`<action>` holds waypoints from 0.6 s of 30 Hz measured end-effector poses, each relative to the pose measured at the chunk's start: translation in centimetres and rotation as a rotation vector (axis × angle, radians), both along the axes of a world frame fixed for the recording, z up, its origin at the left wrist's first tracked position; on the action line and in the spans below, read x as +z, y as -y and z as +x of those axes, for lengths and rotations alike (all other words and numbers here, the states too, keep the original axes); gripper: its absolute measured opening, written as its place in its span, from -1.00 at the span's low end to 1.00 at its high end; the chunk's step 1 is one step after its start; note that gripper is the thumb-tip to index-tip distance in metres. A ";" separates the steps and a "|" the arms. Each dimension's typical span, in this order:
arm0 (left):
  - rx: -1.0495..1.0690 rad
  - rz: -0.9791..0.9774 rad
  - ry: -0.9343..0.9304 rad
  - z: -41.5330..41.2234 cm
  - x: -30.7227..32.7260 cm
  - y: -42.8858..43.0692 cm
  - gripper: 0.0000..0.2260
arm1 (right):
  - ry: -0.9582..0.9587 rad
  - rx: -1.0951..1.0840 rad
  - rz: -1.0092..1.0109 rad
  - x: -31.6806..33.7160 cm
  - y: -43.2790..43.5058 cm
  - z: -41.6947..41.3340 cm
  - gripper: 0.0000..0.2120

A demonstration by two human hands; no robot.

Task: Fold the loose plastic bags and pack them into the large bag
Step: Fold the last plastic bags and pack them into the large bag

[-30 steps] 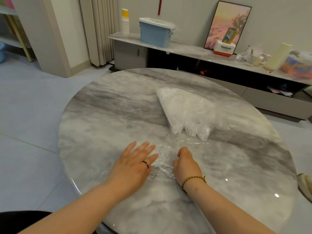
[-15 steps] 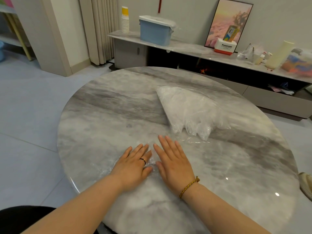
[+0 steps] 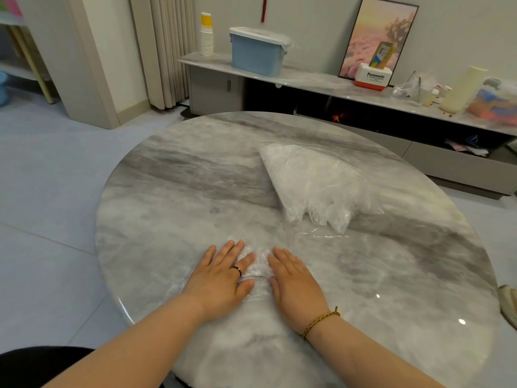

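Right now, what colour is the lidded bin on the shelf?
Bin: light blue, white lid; head view.

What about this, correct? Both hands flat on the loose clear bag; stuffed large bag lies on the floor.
Wrong on one point: the head view shows the large bag on the table, not the floor. The left hand and right hand do lie flat on the loose clear bag.

Large bag (image 3: pixel 313 180) on the surface (image 3: pixel 167 191). In front of the large bag, slightly left: loose bag (image 3: pixel 258 268). On the loose bag: left hand (image 3: pixel 221 278) and right hand (image 3: pixel 296 284), side by side.
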State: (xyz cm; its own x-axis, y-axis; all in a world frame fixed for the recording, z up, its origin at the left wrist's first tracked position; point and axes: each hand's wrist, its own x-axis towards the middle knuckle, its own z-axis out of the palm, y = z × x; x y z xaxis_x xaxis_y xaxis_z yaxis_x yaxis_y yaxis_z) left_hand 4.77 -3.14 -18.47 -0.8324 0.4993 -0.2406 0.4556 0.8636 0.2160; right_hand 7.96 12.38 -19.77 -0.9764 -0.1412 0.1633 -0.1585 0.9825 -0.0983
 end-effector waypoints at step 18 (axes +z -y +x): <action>0.056 0.008 -0.026 0.6 -0.1 0.0 0.00 | 0.126 0.052 0.093 0.2 -0.5 -0.5 -0.22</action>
